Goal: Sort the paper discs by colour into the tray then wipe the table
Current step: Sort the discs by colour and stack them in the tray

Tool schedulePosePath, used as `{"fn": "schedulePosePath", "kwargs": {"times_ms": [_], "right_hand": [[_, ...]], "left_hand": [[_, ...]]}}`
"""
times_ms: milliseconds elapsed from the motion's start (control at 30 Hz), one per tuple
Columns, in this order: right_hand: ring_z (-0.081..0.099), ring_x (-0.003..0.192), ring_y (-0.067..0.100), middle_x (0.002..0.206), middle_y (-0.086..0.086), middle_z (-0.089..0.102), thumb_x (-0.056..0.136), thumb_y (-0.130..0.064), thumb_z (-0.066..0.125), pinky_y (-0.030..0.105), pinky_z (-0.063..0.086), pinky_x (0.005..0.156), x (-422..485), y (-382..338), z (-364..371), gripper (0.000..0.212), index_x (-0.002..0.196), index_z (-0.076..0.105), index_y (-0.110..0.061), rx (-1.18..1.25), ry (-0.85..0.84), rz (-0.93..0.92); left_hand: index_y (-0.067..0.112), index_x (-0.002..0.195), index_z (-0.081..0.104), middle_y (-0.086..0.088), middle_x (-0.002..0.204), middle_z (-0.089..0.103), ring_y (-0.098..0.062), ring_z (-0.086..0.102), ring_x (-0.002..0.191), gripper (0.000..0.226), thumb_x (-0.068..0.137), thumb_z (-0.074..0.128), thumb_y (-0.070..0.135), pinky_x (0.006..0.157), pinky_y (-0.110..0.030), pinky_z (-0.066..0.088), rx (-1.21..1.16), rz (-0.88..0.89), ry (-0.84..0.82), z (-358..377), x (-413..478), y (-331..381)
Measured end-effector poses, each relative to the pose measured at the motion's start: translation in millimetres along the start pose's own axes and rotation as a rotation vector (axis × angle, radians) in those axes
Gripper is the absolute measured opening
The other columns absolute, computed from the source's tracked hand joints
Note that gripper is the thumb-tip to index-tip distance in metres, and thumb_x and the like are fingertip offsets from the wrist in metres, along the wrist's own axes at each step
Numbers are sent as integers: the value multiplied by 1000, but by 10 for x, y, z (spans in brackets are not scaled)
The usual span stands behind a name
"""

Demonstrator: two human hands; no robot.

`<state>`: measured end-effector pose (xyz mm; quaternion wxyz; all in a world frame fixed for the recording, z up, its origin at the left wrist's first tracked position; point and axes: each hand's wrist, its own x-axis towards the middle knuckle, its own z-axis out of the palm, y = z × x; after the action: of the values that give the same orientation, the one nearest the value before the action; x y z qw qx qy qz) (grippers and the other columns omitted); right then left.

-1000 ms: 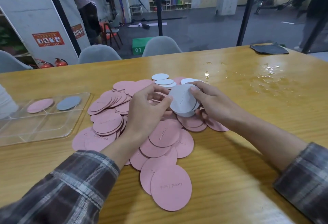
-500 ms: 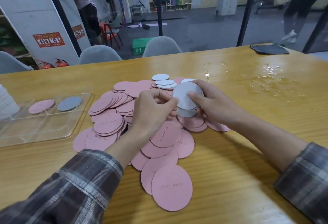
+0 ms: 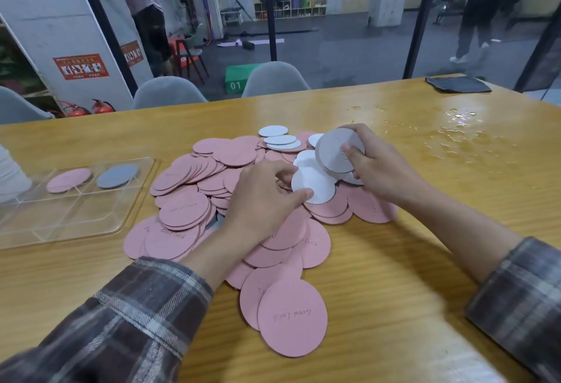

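Grey discs (image 3: 335,150) raised, left hand (image 3: 264,197) pinching white disc (image 3: 315,188)

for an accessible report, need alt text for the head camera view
Over a heap of pink discs on a wooden table, the right hand holds a grey disc and the left hand pinches a white disc. A clear tray at left holds one pink disc and one grey one; water and a dark cloth lie far right.

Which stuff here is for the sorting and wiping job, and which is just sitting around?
For the job: pink discs, white discs, tray, cloth, spilled water, left hand and right hand, both holding white discs.

Just lying about: chairs, fire extinguishers, green box.
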<state>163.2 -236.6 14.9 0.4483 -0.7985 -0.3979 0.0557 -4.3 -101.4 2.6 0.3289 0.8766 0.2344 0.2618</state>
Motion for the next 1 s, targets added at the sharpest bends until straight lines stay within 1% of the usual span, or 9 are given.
{"fn": "schedulePosePath", "kwargs": {"times_ms": [100,233,400,467,533,600,733,867,1000], "right_hand": [[54,78,10,91,-14,52,110,-26,41,24,38,60,-6,4,-4,28,136,48,-29,-3,-30,-2],[52,56,10,87,-4,55,109,-19,42,24,43,53,-34,-26,21,30,132,57,-31,114,-120,-27],[48,59,13,100,3,57,111,-20,35,25,39,50,-65,-59,38,34,131,62,-28,271,-220,20],[50,61,14,99,5,60,112,-29,35,26,40,53,-76,-87,22,33,129,63,-29,261,-220,34],[58,73,10,103,2,66,111,-37,39,29,45,66,-80,-105,3,32,129,63,-28,193,-210,-15],[64,89,9,110,-3,68,109,-29,47,32,54,76,-61,-83,-31,27,131,61,-24,141,-193,-64],[61,100,19,116,0,65,105,-23,51,40,54,85,5,22,-92,28,132,57,-24,11,-106,-40],[56,109,18,119,-4,62,106,-27,48,30,39,83,22,63,-142,31,137,54,-25,-97,-21,-16],[57,101,19,117,-1,62,107,-27,47,30,40,76,-8,57,-168,31,137,53,-27,-121,-5,-14]], "left_hand": [[27,109,77,3,89,73,-9,67,71,28,84,84,17,75,-24,58,-158,10,27,-42,-5,-50],[27,109,78,-7,93,73,-13,68,69,28,88,81,9,75,-25,59,-341,18,58,-96,10,-62],[18,107,76,-8,88,75,-13,75,67,27,85,83,4,66,-18,56,-432,19,95,-84,-2,55],[16,103,76,-6,84,76,-13,75,66,26,82,86,5,65,-19,57,-435,7,120,-48,53,77],[17,99,77,0,83,76,-16,76,70,24,79,89,10,68,-30,62,-407,6,155,-3,133,89],[19,96,77,0,81,76,-19,76,72,22,79,89,14,70,-38,64,-394,14,163,58,203,111],[20,103,76,5,90,73,-11,68,81,21,85,84,28,80,-35,59,-145,147,152,198,295,55],[21,131,69,3,115,62,-17,57,108,57,84,79,52,99,-39,50,163,152,39,246,330,-73],[19,125,73,2,115,58,-20,55,114,51,84,80,48,104,-41,47,165,150,-3,214,322,-101]]}}
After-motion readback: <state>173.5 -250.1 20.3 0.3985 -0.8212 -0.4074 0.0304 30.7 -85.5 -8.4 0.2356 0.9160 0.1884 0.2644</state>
